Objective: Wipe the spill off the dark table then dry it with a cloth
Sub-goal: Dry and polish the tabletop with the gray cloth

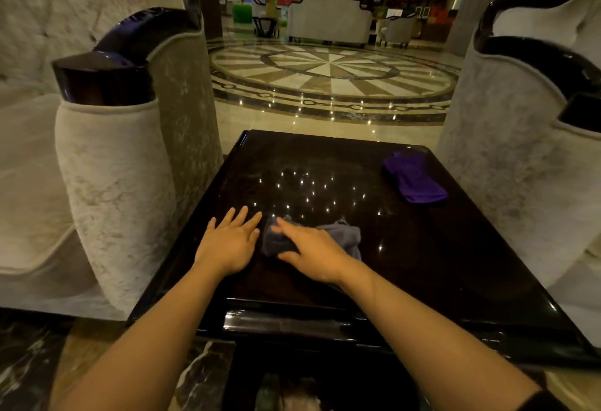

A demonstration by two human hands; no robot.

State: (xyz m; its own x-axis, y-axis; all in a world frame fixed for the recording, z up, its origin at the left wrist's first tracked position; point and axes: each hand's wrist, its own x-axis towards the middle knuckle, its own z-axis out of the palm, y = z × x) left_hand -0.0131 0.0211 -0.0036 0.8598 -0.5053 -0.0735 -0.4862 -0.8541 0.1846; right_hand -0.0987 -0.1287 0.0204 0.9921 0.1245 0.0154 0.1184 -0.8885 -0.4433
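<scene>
My right hand (pixel 313 256) presses flat on the grey cloth (pixel 338 236), fingers loosely over it; left hand (pixel 229 243) lies open beside it; the purple cloth (pixel 414 178) lies beyond it, nearer my right.

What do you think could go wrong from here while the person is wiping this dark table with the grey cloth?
The right hand presses only part of the bunched grey cloth, so it may smear rather than lift liquid. The glossy dark table mirrors the ceiling lights, so leftover wet patches could be missed. The left hand lies flat on the surface and might leave prints. The purple cloth sits near the far right edge and could be knocked off.
</scene>
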